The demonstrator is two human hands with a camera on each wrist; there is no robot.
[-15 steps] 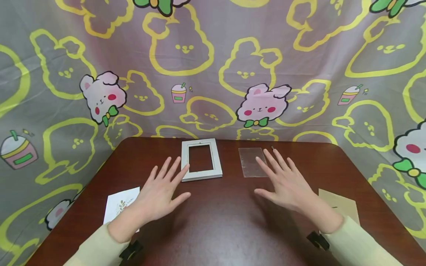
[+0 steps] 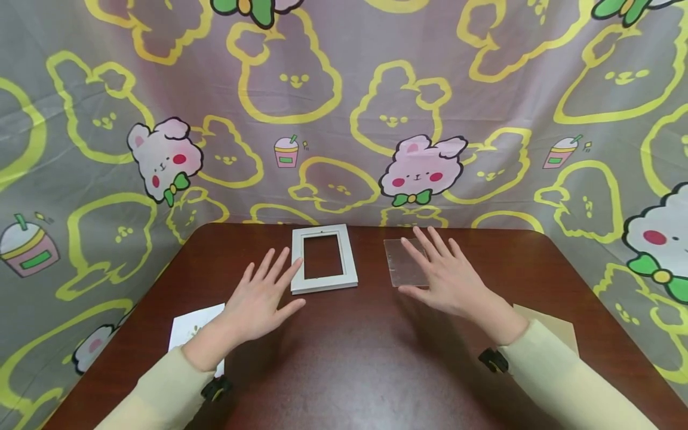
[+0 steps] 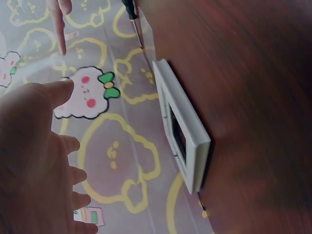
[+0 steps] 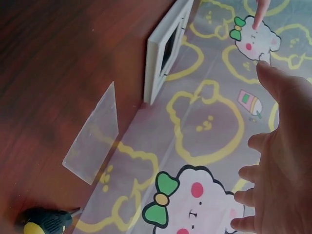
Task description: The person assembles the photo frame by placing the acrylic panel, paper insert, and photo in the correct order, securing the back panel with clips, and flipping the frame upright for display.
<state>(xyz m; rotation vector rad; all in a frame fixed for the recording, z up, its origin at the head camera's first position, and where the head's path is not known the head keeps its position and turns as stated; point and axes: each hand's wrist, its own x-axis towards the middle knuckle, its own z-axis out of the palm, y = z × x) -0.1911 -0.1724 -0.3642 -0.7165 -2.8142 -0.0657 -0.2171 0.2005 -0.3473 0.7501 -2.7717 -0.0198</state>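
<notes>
Both hands hover over the table, fingers spread and holding nothing. My left hand is just in front of a white picture frame, its fingertips overlapping the left edge of the frame in the head view. The frame lies flat at the back, its middle an opening onto dark wood. My right hand is over a clear rectangular sheet and hides part of it. In the right wrist view a screwdriver with a black and yellow handle lies beyond the clear sheet; the right hand covers it in the head view.
A white card with a small printed design is partly under the left forearm. Beside the right forearm lies a tan board, partly covered. The brown table meets a patterned cloth at its back and sides.
My right hand has moved left and slightly away from me, further over the clear sheet. The left hand has shifted only a little. The objects on the table stay put.
</notes>
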